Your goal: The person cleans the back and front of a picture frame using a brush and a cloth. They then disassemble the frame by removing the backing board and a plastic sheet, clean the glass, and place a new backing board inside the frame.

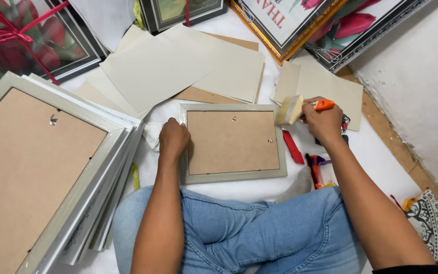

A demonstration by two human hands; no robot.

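grey frame (pixel 233 143) under left hand (pixel 173 138), right hand (pixel 324 120) gripping brush (pixel 291 109)

Both forearms reach forward from a cross-legged seat, knees in blue denim spread low. The left hand (pixel 173 139) lies knuckles-up with fingers curled under, pressing down on the left edge of the picture frame (pixel 233 143), its wrist straight and forearm running back toward the left knee. The right hand (pixel 324 121) is closed in a fist around the paintbrush (pixel 296 108), held just off the frame's upper right corner, forearm angling back toward the right.
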